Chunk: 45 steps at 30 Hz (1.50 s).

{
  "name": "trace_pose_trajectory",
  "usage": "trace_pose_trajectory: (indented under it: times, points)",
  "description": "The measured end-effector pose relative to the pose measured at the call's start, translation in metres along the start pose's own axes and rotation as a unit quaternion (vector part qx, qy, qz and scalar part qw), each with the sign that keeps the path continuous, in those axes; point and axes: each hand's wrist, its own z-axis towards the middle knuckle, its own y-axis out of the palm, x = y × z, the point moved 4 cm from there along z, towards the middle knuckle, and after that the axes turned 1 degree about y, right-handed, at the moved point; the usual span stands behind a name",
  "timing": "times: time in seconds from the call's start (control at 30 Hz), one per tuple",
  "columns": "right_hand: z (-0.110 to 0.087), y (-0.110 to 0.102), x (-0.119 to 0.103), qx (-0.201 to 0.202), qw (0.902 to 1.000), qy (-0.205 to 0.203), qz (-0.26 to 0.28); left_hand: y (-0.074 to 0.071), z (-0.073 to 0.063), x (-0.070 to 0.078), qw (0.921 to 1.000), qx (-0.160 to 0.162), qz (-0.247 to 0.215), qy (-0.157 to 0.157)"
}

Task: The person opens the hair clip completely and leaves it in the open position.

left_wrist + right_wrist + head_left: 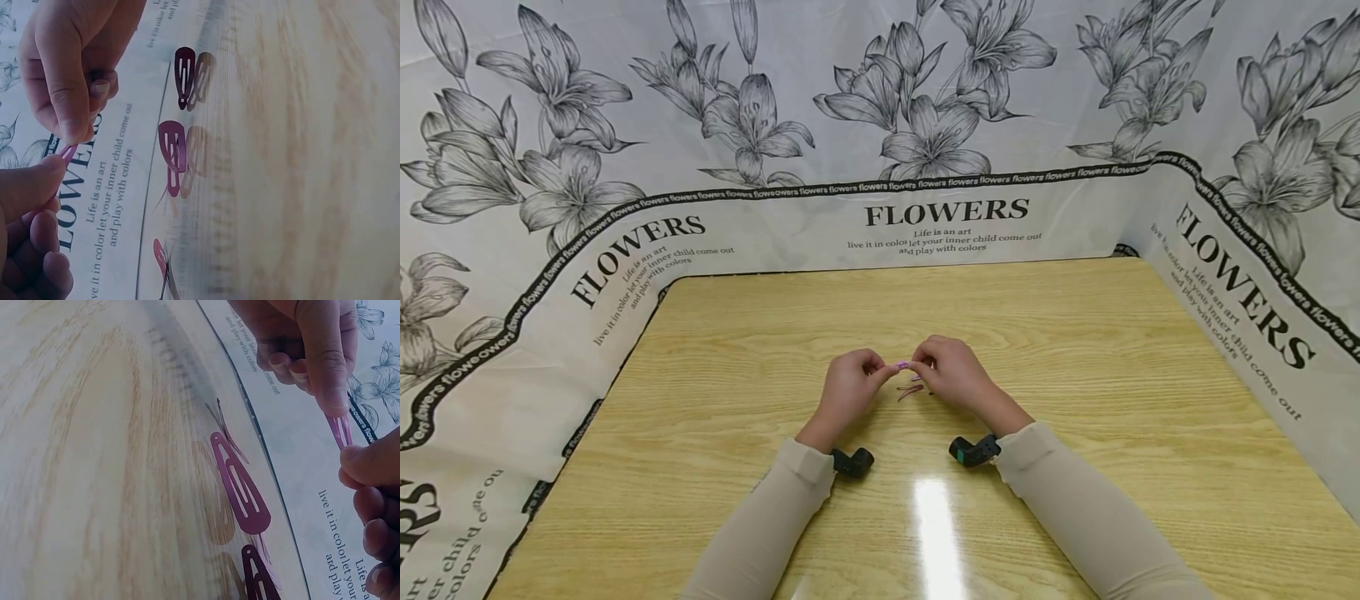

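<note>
A small pink snap hair clip point(902, 365) is held between both hands above the table. My left hand point(852, 385) pinches one end between thumb and forefinger, and my right hand point(953, 372) pinches the other. In the right wrist view the slotted body of that hair clip point(339, 430) shows between the thumbs; its ends are covered by fingers. More snap clips lie on the table just below the hands: a dark maroon clip point(184, 76), a mauve-pink clip point(173, 147) overlapping another, and a pinkish clip point(160, 256) seen partly edge-on with its arms apart.
The wood-grain table point(760, 333) is bounded at the back and sides by a white flower-printed cloth point(820, 229) with lettering. Dark wrist cameras point(852, 463) hang inside both beige sleeves point(1075, 500). A bright light reflection point(936, 533) falls on the table's near part.
</note>
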Motion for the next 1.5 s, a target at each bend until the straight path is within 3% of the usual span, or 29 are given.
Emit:
trace_pose_trajectory:
  times: [0.87, 1.23, 1.5]
  points:
    - [-0.0019, -0.0027, -0.0060, 0.005, 0.9998, -0.001, -0.019, 0.0002, -0.0015, 0.0063, 0.9988, 0.012, 0.042, 0.022]
    - [-0.0015, -0.0010, -0.0097, -0.002, 0.9999, 0.002, -0.015, 0.0017, -0.0006, -0.0012, 0.9995, 0.002, 0.031, -0.003]
    - [-0.0016, -0.0009, -0.0089, -0.004, 0.9999, 0.001, -0.010, 0.0038, 0.0003, -0.0017, 0.9992, 0.003, 0.038, 0.008]
